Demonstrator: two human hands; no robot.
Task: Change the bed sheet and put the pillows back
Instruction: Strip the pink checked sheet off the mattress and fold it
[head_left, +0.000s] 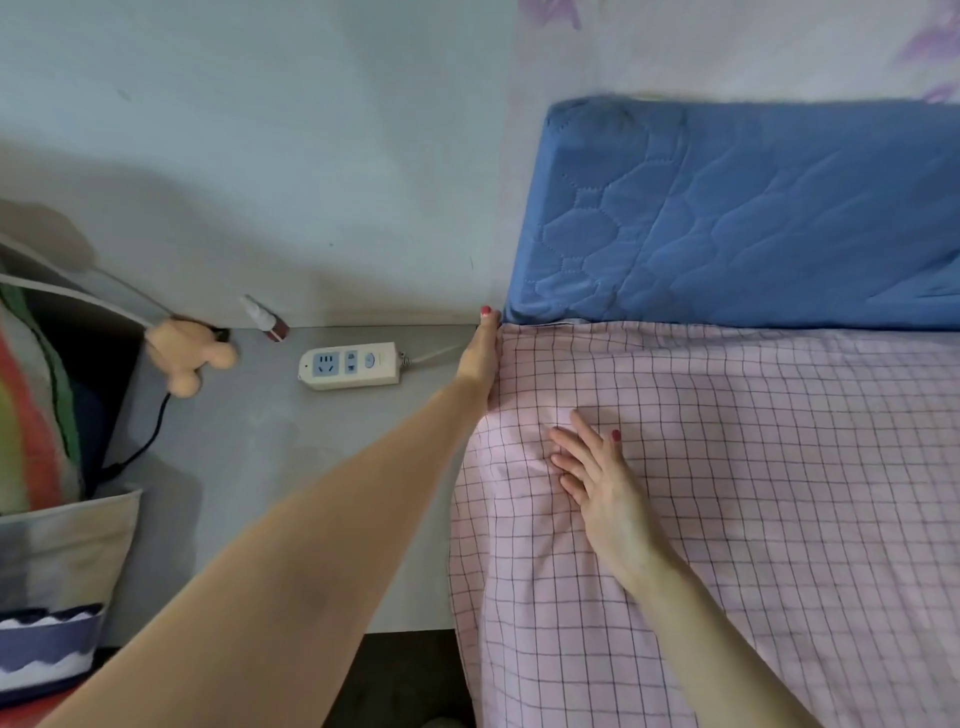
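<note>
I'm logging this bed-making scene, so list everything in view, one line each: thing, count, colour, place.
checked sheet: one, pink with a dark grid, spread over the bed
quilted pad: one, blue, at the head of the bed above the sheet
power strip: one, cream, on the grey bedside surface
small bottle: one, white and dark red, against the wall
plush toy: one, peach, left of the power strip
left hand: one, at the sheet's corner by the wall
right hand: one, flat on the sheet

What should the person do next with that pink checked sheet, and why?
Probably tuck the corner further down: the left hand is wedged at the edge of the pink checked sheet beside the blue mattress pad, while the right hand presses wrinkled fabric flat.
</note>
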